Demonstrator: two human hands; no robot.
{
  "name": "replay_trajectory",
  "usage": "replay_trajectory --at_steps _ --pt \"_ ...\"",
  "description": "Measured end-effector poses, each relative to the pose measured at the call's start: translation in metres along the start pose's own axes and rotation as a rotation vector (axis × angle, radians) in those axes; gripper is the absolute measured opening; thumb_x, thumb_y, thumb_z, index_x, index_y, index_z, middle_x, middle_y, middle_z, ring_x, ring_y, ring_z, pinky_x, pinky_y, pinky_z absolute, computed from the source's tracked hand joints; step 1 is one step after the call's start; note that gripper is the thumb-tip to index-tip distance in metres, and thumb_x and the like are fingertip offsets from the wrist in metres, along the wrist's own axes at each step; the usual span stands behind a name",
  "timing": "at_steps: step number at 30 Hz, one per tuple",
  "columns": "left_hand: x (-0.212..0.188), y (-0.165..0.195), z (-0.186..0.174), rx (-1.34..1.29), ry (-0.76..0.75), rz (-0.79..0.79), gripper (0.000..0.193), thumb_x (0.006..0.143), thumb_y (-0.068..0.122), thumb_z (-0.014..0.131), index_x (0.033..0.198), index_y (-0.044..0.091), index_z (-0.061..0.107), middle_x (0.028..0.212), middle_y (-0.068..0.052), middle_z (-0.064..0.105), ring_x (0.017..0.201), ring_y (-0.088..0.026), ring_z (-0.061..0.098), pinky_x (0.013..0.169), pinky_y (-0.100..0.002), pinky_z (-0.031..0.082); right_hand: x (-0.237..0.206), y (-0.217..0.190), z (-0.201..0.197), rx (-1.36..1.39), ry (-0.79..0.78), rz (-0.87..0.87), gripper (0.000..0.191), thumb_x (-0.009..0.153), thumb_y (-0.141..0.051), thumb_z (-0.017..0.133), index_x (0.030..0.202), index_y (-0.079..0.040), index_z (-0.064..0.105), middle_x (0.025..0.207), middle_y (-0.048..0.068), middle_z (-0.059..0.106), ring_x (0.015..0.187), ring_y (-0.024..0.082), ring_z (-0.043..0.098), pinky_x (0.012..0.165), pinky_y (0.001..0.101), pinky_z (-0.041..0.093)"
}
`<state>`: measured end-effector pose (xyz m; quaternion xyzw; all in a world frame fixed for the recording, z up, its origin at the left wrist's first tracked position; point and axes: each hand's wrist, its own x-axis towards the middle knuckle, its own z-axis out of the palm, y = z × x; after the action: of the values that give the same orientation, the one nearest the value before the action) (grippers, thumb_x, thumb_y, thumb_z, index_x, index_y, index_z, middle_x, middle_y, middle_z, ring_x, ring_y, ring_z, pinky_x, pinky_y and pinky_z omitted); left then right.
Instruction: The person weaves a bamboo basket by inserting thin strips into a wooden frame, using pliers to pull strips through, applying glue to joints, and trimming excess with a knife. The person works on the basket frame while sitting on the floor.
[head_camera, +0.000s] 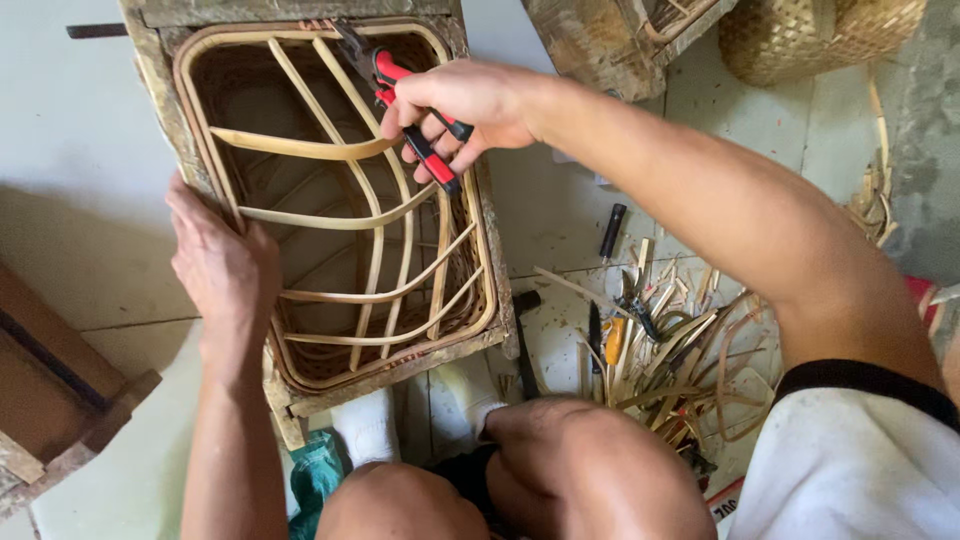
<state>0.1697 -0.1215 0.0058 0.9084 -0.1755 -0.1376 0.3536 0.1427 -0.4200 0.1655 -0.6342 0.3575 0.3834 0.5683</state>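
**Pliers poised over the rattan frame**

Over the far rim of the rattan basket frame (340, 200), the right hand (465, 105) was clamped shut around red-handled pliers (405, 105), their nose at the rim. On the near-left edge, the left hand (222, 258) pressed flat, fingers curled over the wooden mould (400, 365). Those ribs looked light, springy, liable to crack; the sturdier rim seemed the safer hold.

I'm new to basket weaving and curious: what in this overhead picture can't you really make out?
- Head view: the pliers tips are lost against the rattan frame.
- Right hand covers the handles' middle.
- Left hand hides the frame's left rim.
- Woven basket: cut by the top edge.
- Small tools in the scraps: too small.
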Motion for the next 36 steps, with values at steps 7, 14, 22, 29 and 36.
replay_trajectory --at_steps 7,14,22,29,36 --pt "-0.005 0.013 -0.008 -0.031 0.094 0.048 0.059 0.091 -0.003 0.064 0.143 -0.004 0.035 0.116 -0.03 0.064 0.088 -0.046 0.07 0.075 -0.055 0.06 0.007 -0.015 0.004 -0.009 0.005 0.073 0.039 0.083 -0.024 0.053 0.114 -0.007 0.067 0.103 0.012 0.071 0.09 0.027 0.076 0.085 0.0431 0.063" --pt "-0.004 0.028 -0.021 -0.151 -0.019 -0.128 0.052 0.094 -0.006 0.057 0.142 -0.002 0.035 0.118 -0.03 0.064 0.088 -0.049 0.071 0.083 -0.055 0.059 0.009 -0.014 0.006 -0.002 0.079 0.049 0.028 0.082 -0.021 0.053 0.1 -0.004 0.066 0.093 0.014 0.071 0.077 0.027 0.075 0.071 0.0413 0.061" --pt "-0.003 0.027 -0.019 -0.117 0.049 -0.058 0.054 0.092 -0.006 0.06 0.14 -0.001 0.036 0.118 -0.03 0.065 0.089 -0.05 0.07 0.082 -0.057 0.057 0.009 -0.019 0.008 -0.073 0.115 0.023 0.025 0.08 -0.021 0.054 0.094 -0.002 0.063 0.09 0.018 0.071 0.071 0.027 0.074 0.07 0.043 0.063" --pt "-0.007 0.025 -0.018 -0.113 0.097 -0.005 0.055 0.093 -0.006 0.062 0.142 0.001 0.038 0.121 -0.03 0.066 0.096 -0.053 0.067 0.085 -0.06 0.052 0.004 -0.025 0.004 -0.12 0.102 0.019 0.022 0.078 -0.019 0.053 0.09 -0.002 0.06 0.085 0.019 0.072 0.068 0.028 0.075 0.066 0.0432 0.061" --pt "-0.004 0.021 -0.013 -0.11 0.085 -0.015 0.045 0.092 -0.005 0.063 0.131 0.0 0.04 0.111 -0.029 0.067 0.092 -0.051 0.067 0.081 -0.06 0.052 0.013 -0.022 -0.002 -0.14 0.107 0.021 0.024 0.076 -0.02 0.055 0.09 -0.002 0.062 0.087 0.019 0.071 0.071 0.03 0.075 0.068 0.0443 0.062"
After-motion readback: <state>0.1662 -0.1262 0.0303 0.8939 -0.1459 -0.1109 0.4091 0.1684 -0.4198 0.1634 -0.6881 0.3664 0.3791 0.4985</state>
